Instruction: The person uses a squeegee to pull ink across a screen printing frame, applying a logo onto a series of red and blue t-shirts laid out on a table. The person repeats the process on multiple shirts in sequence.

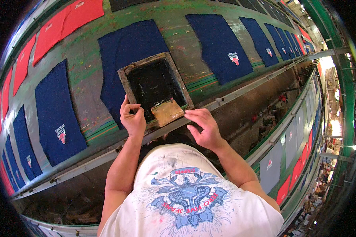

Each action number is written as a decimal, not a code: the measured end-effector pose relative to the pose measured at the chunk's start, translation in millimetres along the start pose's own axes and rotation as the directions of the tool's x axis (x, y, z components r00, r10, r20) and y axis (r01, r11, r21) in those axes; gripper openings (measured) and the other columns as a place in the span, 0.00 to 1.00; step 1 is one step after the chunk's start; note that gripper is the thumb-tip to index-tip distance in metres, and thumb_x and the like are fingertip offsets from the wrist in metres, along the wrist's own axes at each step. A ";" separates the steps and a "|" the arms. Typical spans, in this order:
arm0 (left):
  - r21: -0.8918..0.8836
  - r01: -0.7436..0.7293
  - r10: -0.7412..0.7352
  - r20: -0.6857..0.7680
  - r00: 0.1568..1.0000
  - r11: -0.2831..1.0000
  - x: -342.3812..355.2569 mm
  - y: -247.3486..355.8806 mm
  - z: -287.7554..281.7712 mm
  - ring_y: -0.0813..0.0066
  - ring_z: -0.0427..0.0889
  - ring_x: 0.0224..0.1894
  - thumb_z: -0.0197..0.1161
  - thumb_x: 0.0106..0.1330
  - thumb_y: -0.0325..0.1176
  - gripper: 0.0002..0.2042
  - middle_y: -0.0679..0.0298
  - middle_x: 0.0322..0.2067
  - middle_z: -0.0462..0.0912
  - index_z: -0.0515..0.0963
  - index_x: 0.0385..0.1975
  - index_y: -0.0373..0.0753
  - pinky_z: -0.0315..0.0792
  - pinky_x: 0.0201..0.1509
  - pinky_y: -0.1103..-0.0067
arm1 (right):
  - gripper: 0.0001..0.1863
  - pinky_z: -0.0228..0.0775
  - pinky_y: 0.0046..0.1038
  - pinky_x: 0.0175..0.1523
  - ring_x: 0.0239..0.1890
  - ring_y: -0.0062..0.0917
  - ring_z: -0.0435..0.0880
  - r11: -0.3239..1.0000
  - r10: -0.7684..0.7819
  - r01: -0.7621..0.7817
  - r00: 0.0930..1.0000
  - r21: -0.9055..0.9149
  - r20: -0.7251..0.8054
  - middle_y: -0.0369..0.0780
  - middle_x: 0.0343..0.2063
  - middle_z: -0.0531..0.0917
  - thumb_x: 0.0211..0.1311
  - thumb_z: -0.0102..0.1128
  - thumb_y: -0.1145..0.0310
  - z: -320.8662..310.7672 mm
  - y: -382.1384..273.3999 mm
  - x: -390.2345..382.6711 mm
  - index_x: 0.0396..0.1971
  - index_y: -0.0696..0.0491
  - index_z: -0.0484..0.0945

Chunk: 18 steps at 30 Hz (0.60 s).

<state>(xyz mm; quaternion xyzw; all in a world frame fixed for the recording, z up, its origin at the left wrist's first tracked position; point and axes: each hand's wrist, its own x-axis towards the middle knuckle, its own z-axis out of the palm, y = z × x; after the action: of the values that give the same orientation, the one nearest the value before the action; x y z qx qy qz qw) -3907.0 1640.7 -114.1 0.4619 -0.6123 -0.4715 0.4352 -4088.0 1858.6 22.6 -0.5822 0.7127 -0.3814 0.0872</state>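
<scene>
A wooden screen printing frame (124,85) with dark mesh lies over a navy fabric panel (132,39) at the table's near edge. Inside its near end rests a wooden squeegee (168,112), a flat, paint-stained block. My left hand (131,118) closes on the frame's left rail, thumb and forefinger curled together. At the near right corner, my right hand (205,128) has its fingers stretched toward the squeegee's end, thumb apart. Whether those fingertips touch the squeegee or the frame I cannot tell. The frame hides the lower part of the panel.
Navy panels with a small white and red print (61,134) lie in a row on both sides. Red panels (67,29) lie farther back. A metal rail (261,79) edges the table. Behind me on the right, another table carries grey panels (269,162) and red ones.
</scene>
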 end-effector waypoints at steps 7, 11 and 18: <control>0.058 0.018 -0.019 0.013 1.000 0.998 -0.1 -4.3 -1.0 0.53 0.78 0.77 0.71 0.59 0.21 0.04 0.39 0.71 0.82 0.87 0.31 0.37 0.68 0.79 0.65 | 0.26 0.73 0.45 0.73 0.67 0.43 0.82 0.975 -0.176 0.203 0.954 -0.090 0.243 0.45 0.62 0.85 0.57 0.78 0.72 24.6 20.2 21.9 0.59 0.52 0.89; 0.066 0.000 -0.002 0.024 1.000 0.998 -1.2 -3.6 -1.6 0.54 0.79 0.76 0.70 0.59 0.19 0.14 0.42 0.73 0.81 0.89 0.45 0.34 0.68 0.80 0.67 | 0.22 0.75 0.45 0.71 0.63 0.42 0.83 0.915 -0.349 0.395 0.873 -0.076 0.341 0.44 0.59 0.87 0.63 0.67 0.73 40.8 42.1 50.2 0.58 0.53 0.90; 0.473 -0.149 0.123 0.087 0.989 0.869 -0.9 31.1 -2.6 0.49 0.82 0.70 0.71 0.63 0.21 0.30 0.48 0.68 0.85 0.82 0.69 0.32 0.71 0.79 0.65 | 0.18 0.81 0.41 0.61 0.53 0.41 0.87 0.858 -0.485 0.506 0.743 0.087 0.462 0.42 0.44 0.90 0.59 0.67 0.73 35.9 74.3 105.0 0.51 0.51 0.91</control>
<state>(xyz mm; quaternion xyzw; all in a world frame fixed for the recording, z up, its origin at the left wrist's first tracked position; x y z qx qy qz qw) -3909.2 1645.1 -83.2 0.4978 -0.7521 -0.2865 0.3232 -4156.5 1750.9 -16.7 -0.8264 0.4979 -0.2230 0.1395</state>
